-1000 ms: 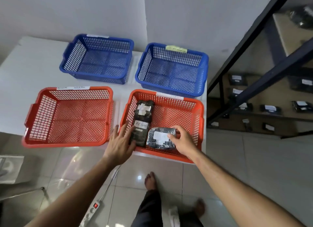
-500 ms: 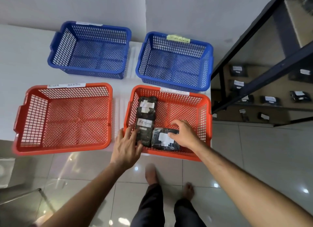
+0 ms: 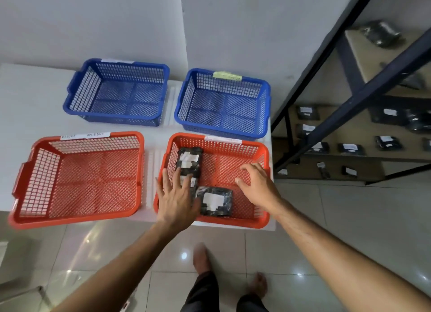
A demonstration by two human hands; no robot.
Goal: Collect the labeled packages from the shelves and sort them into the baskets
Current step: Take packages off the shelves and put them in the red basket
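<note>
Right half of near-right orange basket (image 3: 261, 148) free, packages (image 3: 215, 201) left (walled rim)

— What's around you?
— A plain white wall (image 3: 233, 32) behind my white counter (image 3: 28, 106), and glossy pale floor tiles (image 3: 349, 218) under me catching spots of light.
— And rightward?
— A dark metal shelving frame (image 3: 363, 92).

2 black labeled pkgs (image 3: 215, 201) flat in near-right red basket (image 3: 233, 222)
</note>
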